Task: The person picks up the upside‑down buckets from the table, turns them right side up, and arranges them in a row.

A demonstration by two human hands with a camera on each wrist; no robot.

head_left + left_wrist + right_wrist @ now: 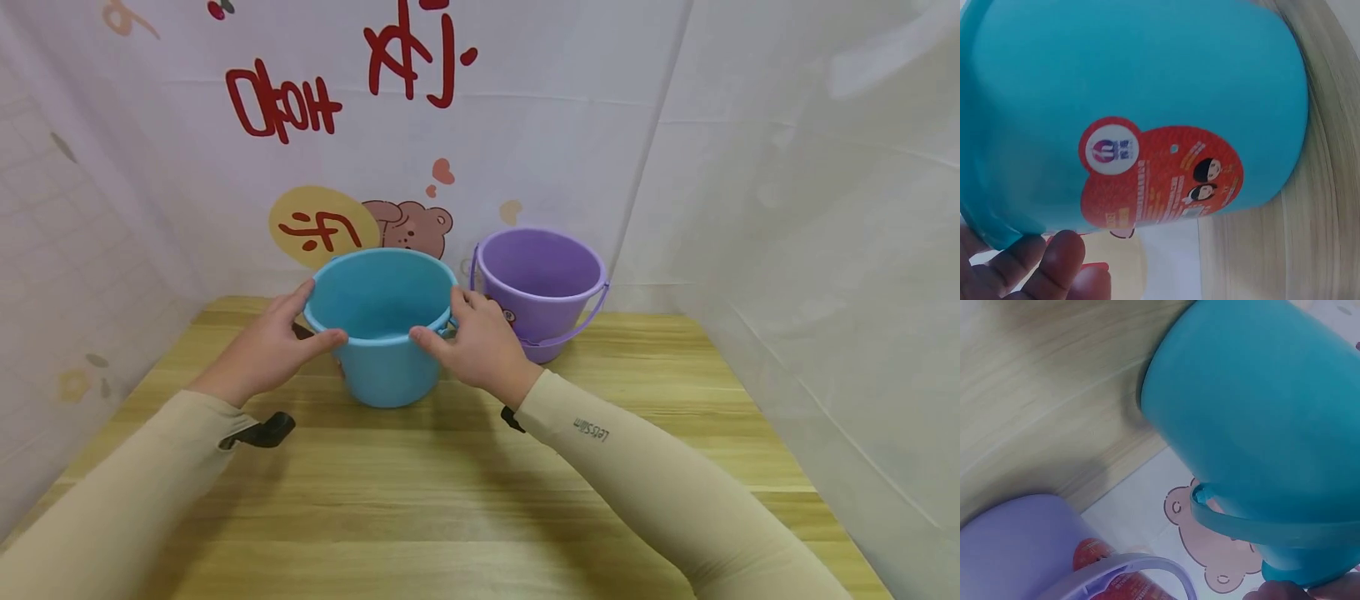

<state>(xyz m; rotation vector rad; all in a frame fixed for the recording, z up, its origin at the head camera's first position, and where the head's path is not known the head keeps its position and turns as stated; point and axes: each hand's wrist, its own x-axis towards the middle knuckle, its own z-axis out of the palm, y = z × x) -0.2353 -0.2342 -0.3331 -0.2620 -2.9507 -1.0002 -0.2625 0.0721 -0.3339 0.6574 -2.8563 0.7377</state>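
A light blue bucket (390, 375) stands upright between both hands, its open top facing up and no contents visible. My left hand (270, 350) grips the left of its rim, thumb along the front edge. On the opposite side my right hand (487, 346) holds the rim, with the thumb at the front. A red sticker (1166, 178) shows on the bucket's wall in the left wrist view. The bucket's blue handle (1272, 532) hangs down its side in the right wrist view. Whether its base touches the table I cannot tell.
Just right of the blue bucket, a purple bucket (536, 312) stands on the wood-grain table (420, 500), handle lowered toward the front. White printed sheets (555, 158) enclose the back and both sides. A black strap (262, 429) is on the left wrist.
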